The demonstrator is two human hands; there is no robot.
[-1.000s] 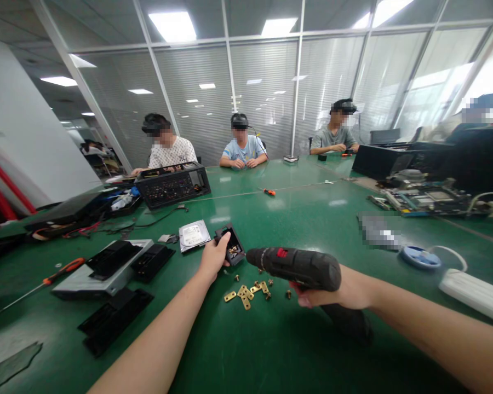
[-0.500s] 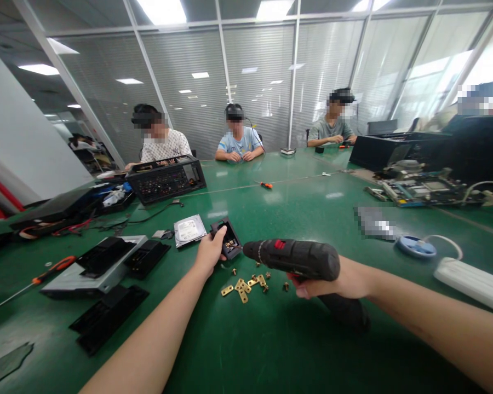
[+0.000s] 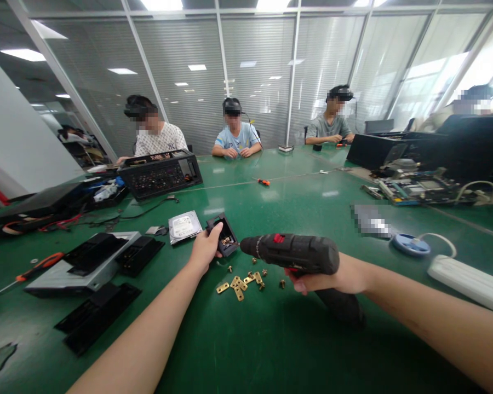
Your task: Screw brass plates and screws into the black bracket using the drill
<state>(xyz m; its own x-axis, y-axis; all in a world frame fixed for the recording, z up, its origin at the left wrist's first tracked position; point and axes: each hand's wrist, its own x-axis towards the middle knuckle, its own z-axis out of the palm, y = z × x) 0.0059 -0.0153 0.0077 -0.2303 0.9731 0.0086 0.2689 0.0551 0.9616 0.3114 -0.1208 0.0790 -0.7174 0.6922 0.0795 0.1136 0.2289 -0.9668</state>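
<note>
My left hand [image 3: 205, 246] grips a small black box-like part [image 3: 229, 235] by its left side, thumb over the rim; small brass-coloured pieces lie inside it. In my right hand [image 3: 318, 278] is a black cordless drill [image 3: 293, 253], held by the handle and pointing left. Its front end is close to the box's right side; whether they touch I cannot tell. Just below, several brass plates [image 3: 238, 285] and loose screws [image 3: 282, 283] lie on the green table [image 3: 246, 350]. A hard drive [image 3: 184, 226] rests left of the box.
On the left are a silver drive unit [image 3: 86, 273], black plastic brackets [image 3: 98, 317] and an orange-handled screwdriver [image 3: 41, 267]. A computer case [image 3: 160, 174] stands farther back. To the right are a circuit board [image 3: 414, 186] and a white power strip [image 3: 468, 282]. Several people sit across the table.
The whole view has shifted a little, so most things appear slightly lower left or higher left. Both hands keep their holds on the box and the drill.
</note>
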